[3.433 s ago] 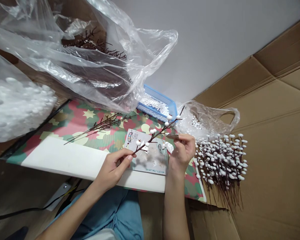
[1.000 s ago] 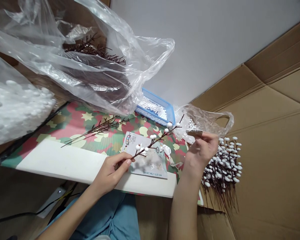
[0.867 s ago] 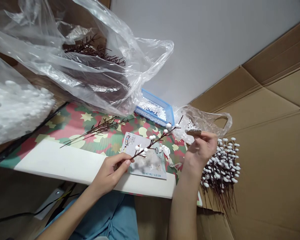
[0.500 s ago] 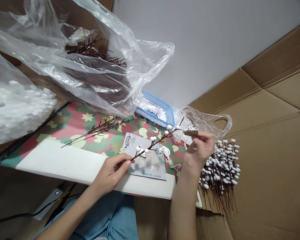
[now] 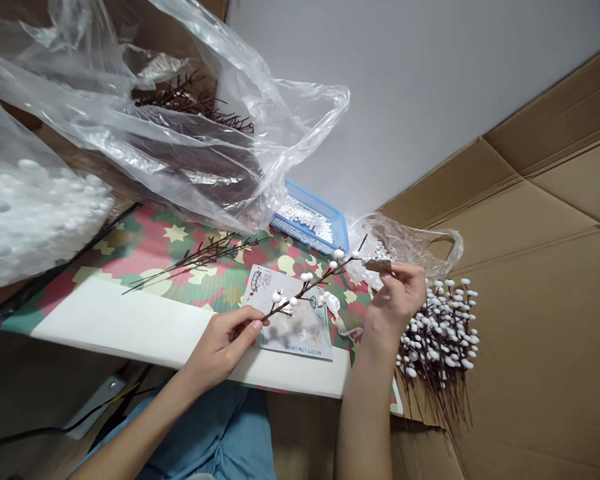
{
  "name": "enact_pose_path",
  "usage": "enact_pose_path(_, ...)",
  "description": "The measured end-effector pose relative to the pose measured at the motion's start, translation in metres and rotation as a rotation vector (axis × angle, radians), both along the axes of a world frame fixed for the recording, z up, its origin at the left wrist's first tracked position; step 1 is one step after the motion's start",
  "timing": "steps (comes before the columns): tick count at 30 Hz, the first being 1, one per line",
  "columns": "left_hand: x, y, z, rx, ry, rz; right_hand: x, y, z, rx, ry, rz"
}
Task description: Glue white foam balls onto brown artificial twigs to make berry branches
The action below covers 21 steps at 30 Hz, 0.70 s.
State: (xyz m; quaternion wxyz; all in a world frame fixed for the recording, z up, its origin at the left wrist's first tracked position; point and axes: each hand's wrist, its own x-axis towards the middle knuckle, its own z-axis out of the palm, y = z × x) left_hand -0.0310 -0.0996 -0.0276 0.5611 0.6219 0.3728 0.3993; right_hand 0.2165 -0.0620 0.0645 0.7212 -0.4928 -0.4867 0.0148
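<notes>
Twig [image 5: 307, 287] is slanting from my closed left hand [image 5: 219, 350] up toward my right hand [image 5: 391, 310], which is pinching a brown sliver [image 5: 379, 265].

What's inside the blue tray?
White foam balls fill the blue tray; the clear plastic bag overlaps its left edge, hiding whatever lies there.

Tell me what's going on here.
A person's left hand holds a brown twig dotted with white foam balls above a glue gun card, while the right hand pinches a small brown piece. A bundle of beaded twigs lies beside them on cardboard.
</notes>
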Motion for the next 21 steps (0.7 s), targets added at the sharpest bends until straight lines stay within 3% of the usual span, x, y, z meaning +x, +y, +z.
enact_pose_path(9,0.0,0.0,0.002,0.01,-0.008,0.007,0.002,0.0,-0.002,-0.031,-0.013,-0.04)
enact_pose_path(14,0.0,0.0,0.003,0.005,-0.036,0.026,0.016,-0.001,-0.013,-0.087,-0.059,-0.074)
enact_pose_path(17,0.0,0.001,0.003,-0.013,-0.059,0.04,0.026,-0.007,-0.025,-0.255,-0.163,-0.05)
enact_pose_path(21,0.0,0.0,0.001,-0.043,-0.084,0.052,0.018,-0.018,-0.041,-0.539,-0.541,0.096)
